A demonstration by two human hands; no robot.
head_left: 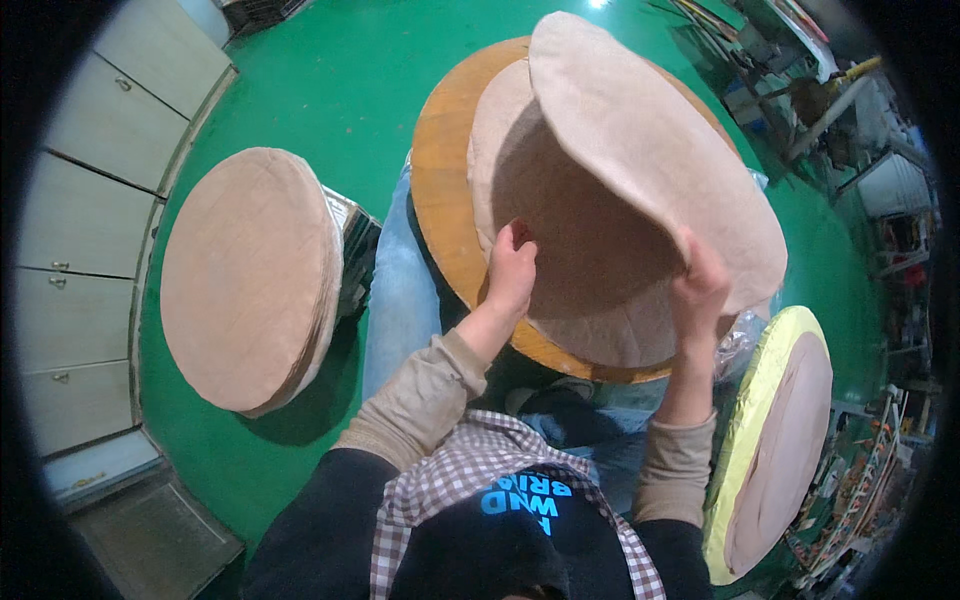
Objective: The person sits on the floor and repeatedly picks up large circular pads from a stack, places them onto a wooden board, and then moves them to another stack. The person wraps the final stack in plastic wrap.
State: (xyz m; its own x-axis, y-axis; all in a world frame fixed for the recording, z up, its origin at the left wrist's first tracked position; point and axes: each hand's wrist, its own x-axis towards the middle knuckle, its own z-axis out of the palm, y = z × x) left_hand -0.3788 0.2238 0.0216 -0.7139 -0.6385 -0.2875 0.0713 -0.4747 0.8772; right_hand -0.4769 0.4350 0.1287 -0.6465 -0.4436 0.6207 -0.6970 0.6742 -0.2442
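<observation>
A large, thin, round pinkish-beige sheet is lifted and curled over on itself, its near edge gripped by my right hand. Beneath it, another round sheet of the same colour lies on a round wooden board in front of me. My left hand is closed in a pinch above the left part of the lower sheet. What its fingers hold, if anything, I cannot make out. The sheets' material is not clear from here.
To the left, a stack of similar round sheets rests on a dark crate. At right stands a yellow-wrapped round base bearing more sheets. Pale cabinets line the left side; cluttered racks fill the right. The floor is green.
</observation>
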